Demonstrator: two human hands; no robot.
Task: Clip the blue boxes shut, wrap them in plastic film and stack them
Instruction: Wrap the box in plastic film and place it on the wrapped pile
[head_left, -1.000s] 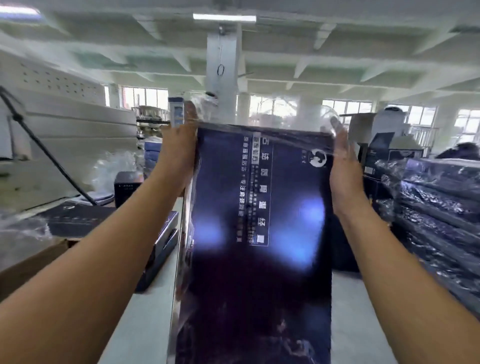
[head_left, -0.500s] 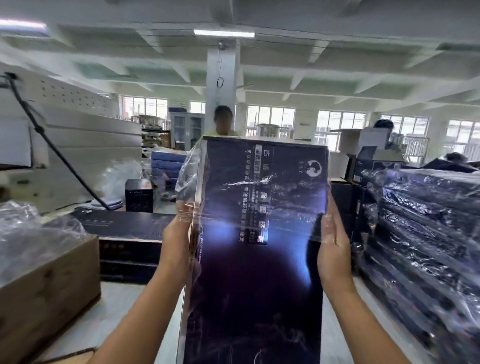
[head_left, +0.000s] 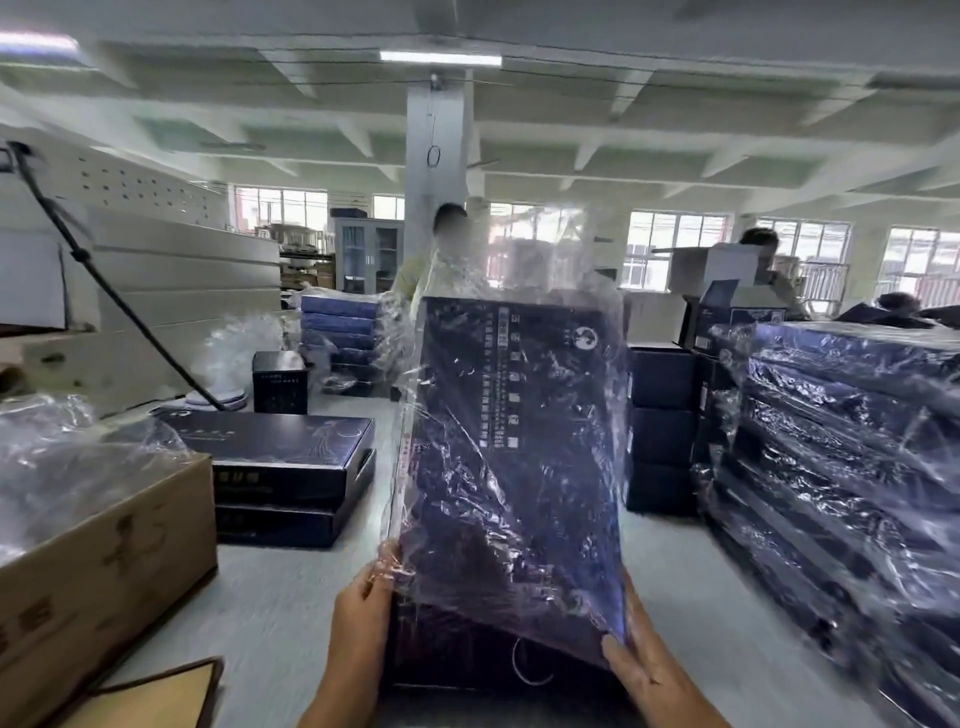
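blue box upright above table, sleeved in plastic film | left hand pinches film's lower-left edge, right hand grips its lower-right corner | open table strip left; wrapped stack near right | white lettering too blurred to read

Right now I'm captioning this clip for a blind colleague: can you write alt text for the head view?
Left hand and right hand hold a dark blue box upright at a grey table, gripping the lower edge of the plastic film over it. Wrapped boxes are stacked right; unwrapped boxes and a cardboard carton sit left.
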